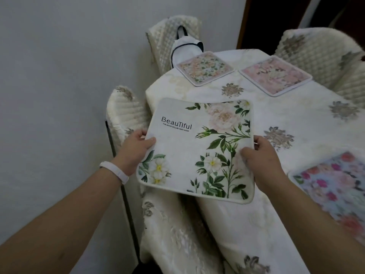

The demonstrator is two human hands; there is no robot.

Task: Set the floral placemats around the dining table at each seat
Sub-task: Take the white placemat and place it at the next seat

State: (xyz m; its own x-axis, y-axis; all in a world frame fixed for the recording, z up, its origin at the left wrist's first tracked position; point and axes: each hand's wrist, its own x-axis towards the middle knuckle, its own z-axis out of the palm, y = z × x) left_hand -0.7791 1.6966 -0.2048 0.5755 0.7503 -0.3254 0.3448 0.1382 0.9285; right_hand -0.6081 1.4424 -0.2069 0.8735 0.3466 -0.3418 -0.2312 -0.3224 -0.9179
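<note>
I hold a cream placemat (189,147) printed with white and pink flowers and the word "BeauTiful" over the near left edge of the dining table (256,119). My left hand (136,149) grips its left edge and my right hand (260,157) grips its right edge. Three other floral placemats lie flat on the table: a small-flowered one (205,68) at the far left, a pink one (275,76) at the far right, and a bright multicoloured one (335,186) at the near right.
A cream tablecloth with grey flower motifs (278,137) covers the table and hangs down at its near side. Quilted chair covers stand at the left (126,113), far left (167,38) and far right (320,54). A white wall (59,76) is close on the left.
</note>
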